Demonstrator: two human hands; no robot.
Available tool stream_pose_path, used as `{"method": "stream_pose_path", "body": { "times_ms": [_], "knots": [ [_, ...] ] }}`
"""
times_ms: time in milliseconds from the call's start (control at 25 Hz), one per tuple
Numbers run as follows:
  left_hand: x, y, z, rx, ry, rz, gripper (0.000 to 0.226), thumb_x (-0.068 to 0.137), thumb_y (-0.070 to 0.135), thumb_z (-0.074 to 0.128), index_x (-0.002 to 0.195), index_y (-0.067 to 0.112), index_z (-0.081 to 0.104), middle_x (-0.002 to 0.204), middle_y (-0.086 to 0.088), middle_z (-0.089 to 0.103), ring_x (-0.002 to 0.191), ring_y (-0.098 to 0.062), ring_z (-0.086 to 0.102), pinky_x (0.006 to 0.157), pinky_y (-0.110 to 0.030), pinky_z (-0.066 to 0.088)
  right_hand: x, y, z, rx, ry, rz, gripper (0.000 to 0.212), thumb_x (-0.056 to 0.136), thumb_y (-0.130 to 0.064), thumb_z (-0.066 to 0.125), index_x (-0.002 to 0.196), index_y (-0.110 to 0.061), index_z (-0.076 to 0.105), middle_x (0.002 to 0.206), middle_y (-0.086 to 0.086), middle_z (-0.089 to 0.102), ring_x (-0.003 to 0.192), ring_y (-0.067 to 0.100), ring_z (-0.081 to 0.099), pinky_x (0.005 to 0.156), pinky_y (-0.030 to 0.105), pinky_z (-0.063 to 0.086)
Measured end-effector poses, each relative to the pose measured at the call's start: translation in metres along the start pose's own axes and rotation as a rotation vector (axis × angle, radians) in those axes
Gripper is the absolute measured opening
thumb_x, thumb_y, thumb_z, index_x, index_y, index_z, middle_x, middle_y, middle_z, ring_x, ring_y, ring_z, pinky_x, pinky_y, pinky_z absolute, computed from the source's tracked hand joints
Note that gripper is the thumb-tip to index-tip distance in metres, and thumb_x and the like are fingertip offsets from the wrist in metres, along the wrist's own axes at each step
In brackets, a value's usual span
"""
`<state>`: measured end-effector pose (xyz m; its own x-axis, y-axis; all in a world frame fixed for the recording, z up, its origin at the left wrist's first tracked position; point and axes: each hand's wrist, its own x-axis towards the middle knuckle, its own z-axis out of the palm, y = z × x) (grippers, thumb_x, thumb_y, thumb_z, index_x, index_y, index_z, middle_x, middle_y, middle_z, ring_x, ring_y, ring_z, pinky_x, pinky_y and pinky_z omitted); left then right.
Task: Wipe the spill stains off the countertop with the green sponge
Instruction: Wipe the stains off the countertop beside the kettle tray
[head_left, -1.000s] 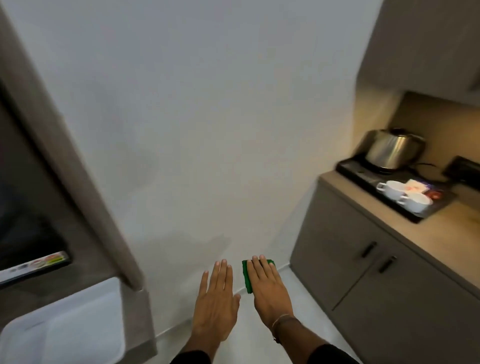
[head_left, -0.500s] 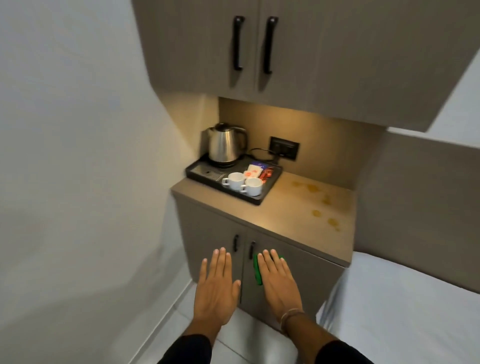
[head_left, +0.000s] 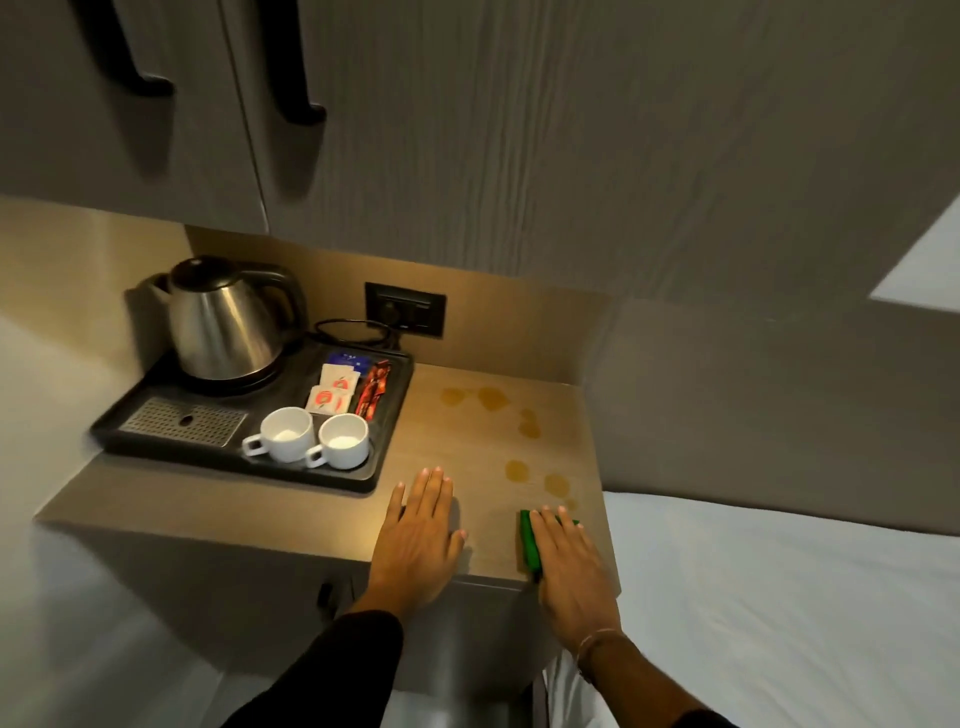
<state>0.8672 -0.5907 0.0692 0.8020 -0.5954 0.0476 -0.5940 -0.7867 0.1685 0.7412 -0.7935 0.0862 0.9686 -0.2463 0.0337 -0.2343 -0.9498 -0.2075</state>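
The wooden countertop (head_left: 467, 447) carries several yellowish spill stains (head_left: 491, 398) across its right half, the nearest one (head_left: 556, 484) just beyond my right fingertips. My right hand (head_left: 569, 564) lies flat over the green sponge (head_left: 530, 543) at the counter's front right corner; only the sponge's left edge and a far tip show. My left hand (head_left: 418, 540) is flat with fingers apart over the counter's front edge, holding nothing.
A black tray (head_left: 363, 478) on the counter's left half holds a steel kettle (head_left: 221, 322), two white cups (head_left: 311, 441) and sachets (head_left: 337, 392). A wall socket (head_left: 405, 309) sits behind. Cabinet doors (head_left: 415, 130) hang overhead. A white bed (head_left: 779, 597) adjoins the right side.
The view has swung from a white wall to the cabinet and closed in on it. Both hands now sit over the countertop, the right still on the sponge.
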Motion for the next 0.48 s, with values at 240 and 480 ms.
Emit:
{"method": "stream_pose_path", "body": {
  "times_ms": [240, 480],
  "knots": [
    [0.041, -0.026, 0.021, -0.09, -0.008, -0.005, 0.076, 0.106, 0.058, 0.029, 0.164, 0.011, 0.015, 0.174, -0.012, 0.012, 0.16, -0.029, 0.003, 0.128, -0.057, 0.003, 0.001, -0.01, 0.017, 0.089, -0.03, 0.011, 0.075, 0.102, -0.009, 0.045, 0.154, -0.031, -0.005, 0.166, -0.012, -0.006, 0.15, 0.01, -0.014, 0.117, 0.034, -0.021],
    [0.041, -0.032, 0.035, -0.141, 0.053, -0.001, 0.073, 0.103, 0.054, 0.027, 0.162, 0.012, 0.025, 0.173, -0.01, 0.021, 0.159, -0.027, 0.011, 0.127, -0.059, 0.013, 0.012, 0.034, 0.007, 0.174, 0.004, 0.119, 0.078, 0.092, 0.0, 0.051, 0.157, -0.022, 0.013, 0.165, -0.008, 0.004, 0.156, 0.022, 0.004, 0.126, 0.037, -0.007]
  ]
}}
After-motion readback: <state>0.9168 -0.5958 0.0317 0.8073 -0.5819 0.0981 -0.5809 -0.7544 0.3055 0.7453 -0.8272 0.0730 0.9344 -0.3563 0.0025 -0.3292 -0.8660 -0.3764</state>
